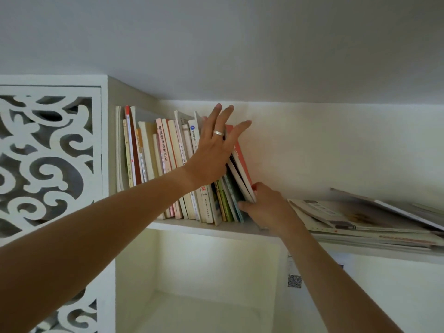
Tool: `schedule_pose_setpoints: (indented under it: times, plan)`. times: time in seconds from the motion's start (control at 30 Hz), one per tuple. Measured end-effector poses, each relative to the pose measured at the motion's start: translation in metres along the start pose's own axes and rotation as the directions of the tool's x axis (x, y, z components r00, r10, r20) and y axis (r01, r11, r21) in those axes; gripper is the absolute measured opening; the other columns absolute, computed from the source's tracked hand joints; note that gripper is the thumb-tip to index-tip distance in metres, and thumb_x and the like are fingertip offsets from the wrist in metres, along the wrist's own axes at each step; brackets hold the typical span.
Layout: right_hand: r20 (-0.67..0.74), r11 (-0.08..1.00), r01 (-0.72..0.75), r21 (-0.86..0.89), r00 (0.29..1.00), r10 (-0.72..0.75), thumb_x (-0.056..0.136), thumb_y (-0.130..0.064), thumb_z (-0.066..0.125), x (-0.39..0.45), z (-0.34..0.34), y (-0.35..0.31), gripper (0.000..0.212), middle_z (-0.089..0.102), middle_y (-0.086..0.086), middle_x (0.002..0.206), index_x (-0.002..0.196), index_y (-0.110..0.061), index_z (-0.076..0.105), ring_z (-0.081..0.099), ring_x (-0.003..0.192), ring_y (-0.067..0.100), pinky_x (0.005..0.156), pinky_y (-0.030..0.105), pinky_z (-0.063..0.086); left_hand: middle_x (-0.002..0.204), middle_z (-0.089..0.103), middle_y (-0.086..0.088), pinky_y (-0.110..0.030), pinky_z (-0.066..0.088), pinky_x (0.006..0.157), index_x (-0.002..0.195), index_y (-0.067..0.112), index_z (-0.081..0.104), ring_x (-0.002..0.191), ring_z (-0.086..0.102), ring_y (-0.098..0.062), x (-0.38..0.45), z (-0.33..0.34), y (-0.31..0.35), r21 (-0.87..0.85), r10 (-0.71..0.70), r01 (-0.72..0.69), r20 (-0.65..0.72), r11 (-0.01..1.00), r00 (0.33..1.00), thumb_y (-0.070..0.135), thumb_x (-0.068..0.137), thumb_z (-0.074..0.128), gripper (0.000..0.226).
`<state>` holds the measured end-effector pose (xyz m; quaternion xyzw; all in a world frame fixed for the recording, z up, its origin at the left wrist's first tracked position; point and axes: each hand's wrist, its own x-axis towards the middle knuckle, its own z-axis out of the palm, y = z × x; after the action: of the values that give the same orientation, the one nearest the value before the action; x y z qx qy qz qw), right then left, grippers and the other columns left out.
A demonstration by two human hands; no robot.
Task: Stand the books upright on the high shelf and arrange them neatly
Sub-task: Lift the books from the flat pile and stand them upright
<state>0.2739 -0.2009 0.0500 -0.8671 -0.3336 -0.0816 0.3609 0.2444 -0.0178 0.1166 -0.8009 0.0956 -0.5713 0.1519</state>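
Reaching up to the high shelf (209, 230), both bare arms meet at the row of upright books (168, 164); the left hand (216, 150) lies flat against the upper part of that row, fingers straight and spread wide, a silver ring (218, 132) on one finger; its palm presses the spines at the row's right end, and it curls round nothing. The right hand (266, 206) sits lower, at the foot of the row's right end, its thumb and fingers closed on the bottom corner of the orange-covered book (240, 153); that book is the outermost on the right and leans leftward against its neighbours, tilted and not upright; the thin green and blue-spined books just left of it lean the same way.

The row fills the shelf's left part, starting at the white side wall (111, 140); the books at the left end stand nearly straight; a pink spine with Chinese lettering (163, 145) stands near the middle of the row.

To the right of the row, beyond the right hand, a stack of magazines (360, 219) lies flat on the shelf, untidy, with some covers hanging over the front edge.

Left of the side wall is a white carved lattice panel (48, 152); beneath the shelf, a pale open cubby (197, 272); a small QR-code sticker (294, 281) is on the panel to its right.
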Motion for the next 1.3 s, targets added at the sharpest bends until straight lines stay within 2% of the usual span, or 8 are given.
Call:
schedule_pose_setpoints:
  times: [0.13, 0.37, 0.5, 0.63, 0.8, 0.97, 1.1, 1.3]
  plan:
    - [-0.062, 0.999, 0.025, 0.048, 0.998, -0.022, 0.102, -0.044, 0.06, 0.0, 0.012, -0.006, 0.051, 0.06, 0.006, 0.133, 0.142, -0.016, 0.047, 0.057, 0.097, 0.019, 0.068, 0.018, 0.044, 0.163, 0.026, -0.017, -0.045, -0.015, 0.125, 0.144, 0.018, 0.056, 0.158, 0.002, -0.038, -0.006, -0.005, 0.001, -0.303, -0.082, 0.07, -0.026, 0.951, 0.996, -0.005, 0.081, 0.039, 0.069]
    - [-0.214, 0.995, 0.062, -0.073, 0.974, -0.077, 0.102, -0.054, 0.053, 0.001, 0.044, -0.016, 0.043, 0.067, 0.005, 0.109, 0.13, -0.021, 0.049, 0.063, 0.09, 0.027, 0.072, 0.032, 0.042, 0.166, 0.024, -0.025, -0.06, 0.006, 0.127, 0.15, 0.02, 0.053, 0.157, 0.013, -0.043, -0.014, 0.003, 0.004, -0.009, 0.052, -0.054, -0.141, 0.999, 0.989, 0.027, 0.108, 0.048, 0.042]
    - [-0.132, 0.969, 0.114, -0.221, 0.981, -0.145, 0.106, -0.049, 0.045, 0.003, 0.045, -0.013, 0.05, 0.064, 0.009, 0.122, 0.144, -0.019, 0.035, 0.065, 0.102, 0.03, 0.078, 0.036, 0.047, 0.14, 0.064, -0.01, -0.058, 0.01, 0.127, 0.123, 0.025, 0.073, 0.145, 0.043, -0.029, -0.024, 0.002, 0.009, 0.157, 0.288, -0.317, 0.184, 0.935, 0.94, 0.039, 0.11, 0.03, 0.048]
    - [0.089, 0.984, 0.13, -0.121, 0.989, -0.119, 0.1, -0.043, 0.061, -0.001, 0.03, -0.01, 0.07, 0.057, 0.009, 0.135, 0.156, -0.022, 0.025, 0.061, 0.112, 0.031, 0.084, 0.033, 0.045, 0.088, 0.073, 0.0, -0.054, 0.005, 0.127, 0.087, 0.022, 0.077, 0.105, 0.062, -0.022, -0.02, -0.004, 0.021, 0.355, 0.152, -0.291, 0.37, 0.888, 0.916, 0.041, 0.104, 0.013, 0.069]
    - [-0.025, 0.98, 0.15, -0.134, 0.988, -0.155, 0.103, -0.034, 0.056, -0.018, -0.005, -0.009, 0.017, 0.058, -0.002, 0.078, 0.095, -0.019, 0.054, 0.058, 0.071, 0.021, 0.054, 0.025, 0.04, 0.077, 0.068, 0.0, -0.063, 0.003, 0.125, 0.064, 0.018, 0.056, 0.106, 0.065, -0.028, 0.005, -0.007, 0.058, 0.457, -0.064, -0.207, 0.509, 0.865, 0.858, 0.045, 0.102, 0.029, 0.054]
    - [-0.175, 0.946, 0.115, -0.302, 0.969, -0.174, 0.102, -0.025, 0.055, -0.028, -0.058, -0.003, 0.023, 0.071, 0.008, 0.097, 0.11, -0.012, 0.072, 0.067, 0.082, 0.025, 0.082, 0.038, 0.06, 0.079, 0.066, 0.001, -0.054, 0.022, 0.122, 0.078, 0.02, 0.064, 0.087, 0.068, -0.022, 0.019, -0.001, 0.09, 0.317, -0.099, -0.049, 0.434, 0.947, 0.895, 0.038, 0.103, 0.043, 0.037]
    - [-0.293, 0.895, -0.025, -0.445, 0.949, -0.119, 0.103, -0.017, 0.054, -0.03, -0.1, 0.026, 0.02, 0.067, 0.007, 0.095, 0.11, -0.013, 0.072, 0.062, 0.08, 0.024, 0.074, 0.033, 0.051, 0.092, 0.066, -0.006, -0.042, 0.052, 0.079, 0.108, 0.015, 0.07, 0.086, 0.067, -0.029, 0.018, 0.012, 0.122, -0.287, 0.093, 0.061, 0.494, 0.956, 0.865, 0.036, 0.105, 0.044, 0.034]
    - [-0.328, 0.827, -0.17, -0.536, 0.945, -0.018, 0.102, -0.037, 0.054, -0.035, -0.143, 0.09, 0.028, 0.069, 0.009, 0.11, 0.11, -0.018, 0.073, 0.063, 0.102, 0.029, 0.083, 0.036, 0.052, 0.137, 0.058, 0.01, -0.037, 0.044, 0.104, 0.142, 0.039, 0.053, 0.122, 0.054, -0.012, 0.02, 0.028, 0.185, -0.539, 0.313, 0.123, 0.644, 0.833, 0.698, 0.078, 0.089, 0.05, 0.066]
